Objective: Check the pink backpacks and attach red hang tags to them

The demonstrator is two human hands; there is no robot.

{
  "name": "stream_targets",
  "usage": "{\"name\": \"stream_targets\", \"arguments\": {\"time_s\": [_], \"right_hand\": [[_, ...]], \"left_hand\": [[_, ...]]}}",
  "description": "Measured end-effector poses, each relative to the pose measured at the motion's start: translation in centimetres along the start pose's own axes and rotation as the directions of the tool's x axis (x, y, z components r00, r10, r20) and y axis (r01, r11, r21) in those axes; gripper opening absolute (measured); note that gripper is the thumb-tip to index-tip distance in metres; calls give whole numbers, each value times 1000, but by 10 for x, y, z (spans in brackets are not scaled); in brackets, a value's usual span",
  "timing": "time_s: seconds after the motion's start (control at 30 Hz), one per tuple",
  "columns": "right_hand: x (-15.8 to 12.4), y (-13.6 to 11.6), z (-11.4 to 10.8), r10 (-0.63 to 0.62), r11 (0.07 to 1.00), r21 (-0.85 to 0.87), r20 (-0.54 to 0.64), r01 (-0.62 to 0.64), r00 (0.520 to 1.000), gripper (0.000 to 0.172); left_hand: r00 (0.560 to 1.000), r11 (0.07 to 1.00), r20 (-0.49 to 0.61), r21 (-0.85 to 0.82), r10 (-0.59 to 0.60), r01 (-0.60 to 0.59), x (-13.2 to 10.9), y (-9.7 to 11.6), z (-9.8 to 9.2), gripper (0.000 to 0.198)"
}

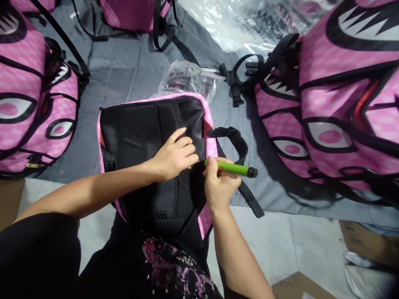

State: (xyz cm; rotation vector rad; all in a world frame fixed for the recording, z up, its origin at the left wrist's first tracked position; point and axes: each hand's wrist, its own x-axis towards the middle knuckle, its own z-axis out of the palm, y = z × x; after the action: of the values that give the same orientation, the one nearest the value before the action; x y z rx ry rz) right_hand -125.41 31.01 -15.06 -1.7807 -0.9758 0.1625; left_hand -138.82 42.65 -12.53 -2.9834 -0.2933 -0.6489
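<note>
A black and pink backpack lies before me with its black padded back panel facing up, its lower end near my lap. My left hand rests on this panel, fingers spread out and pressing on the fabric. At the panel's right edge my right hand is closed around a green marker with a black end. The marker's other end points at the panel, close to my left fingertips; its tip is hard to make out. A black strap curls out from the backpack's right side.
Pink backpacks with eye and teeth prints stand at the left and right. Another pink backpack is at the back. A clear plastic bag lies behind mine, on the grey cloth. Cardboard lies on the floor.
</note>
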Motion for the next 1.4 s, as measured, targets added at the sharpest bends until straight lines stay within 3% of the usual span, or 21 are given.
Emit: {"name": "stream_targets", "arguments": {"time_s": [0.37,1.17,1.3,1.4], "right_hand": [[1,1,1,29,999,26,21,-29,999,28],[2,3,-1,127,989,68,80,-132,989,29],[2,5,-3,129,983,123,69,-136,989,29],[-3,5,-5,131,959,252,23,-132,991,28]], "left_hand": [[999,1000,-31,7,13,-13,0,-1,4,15],[999,1000,49,21,7,-8,0,0,-3,12],[978,995,189,18,93,-98,18,-17,-16,20],[912,986,379,5,154,-168,42,-36,-33,31]]}}
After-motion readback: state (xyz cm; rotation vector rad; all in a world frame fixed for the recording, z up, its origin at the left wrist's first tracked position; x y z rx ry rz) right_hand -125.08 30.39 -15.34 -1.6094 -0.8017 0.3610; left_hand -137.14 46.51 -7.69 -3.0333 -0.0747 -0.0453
